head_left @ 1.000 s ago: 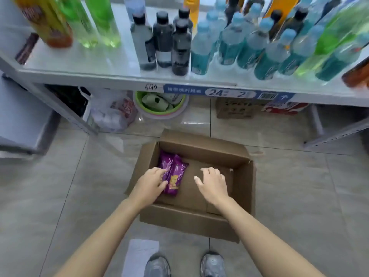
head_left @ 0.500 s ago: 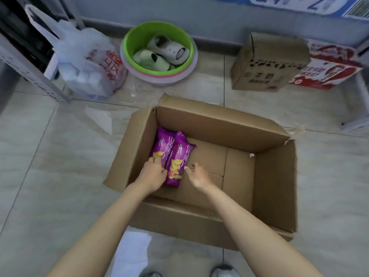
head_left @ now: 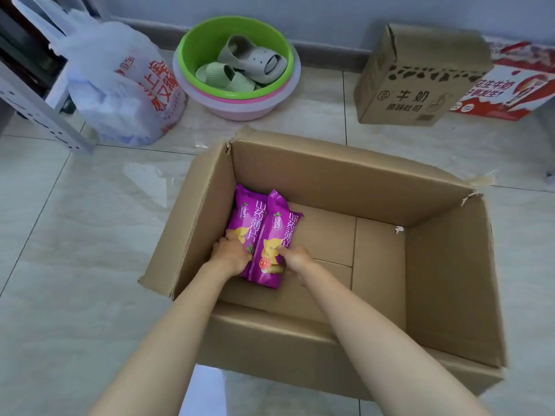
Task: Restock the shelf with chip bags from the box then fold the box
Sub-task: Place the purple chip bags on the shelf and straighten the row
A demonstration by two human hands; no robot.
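An open cardboard box (head_left: 444, 274) stands on the tiled floor right below me. Two purple chip bags lie side by side in its far left corner: the left bag (head_left: 244, 214) and the right bag (head_left: 277, 232). My left hand (head_left: 229, 255) grips the near end of the left bag, its fingers curled over it. My right hand (head_left: 295, 259) grips the near right edge of the right bag. The rest of the box floor is bare cardboard. The shelf is out of view.
Beyond the box stand a white plastic bag (head_left: 126, 82), a green basin (head_left: 204, 40) with slippers stacked on a pink one, a small brown carton (head_left: 420, 76) and a red-white carton (head_left: 510, 91). A metal shelf leg (head_left: 45, 118) runs at far left.
My head has dipped from the bottle shelf down to the box. Both hands have dropped into the box and closed on the near ends of the two purple bags.
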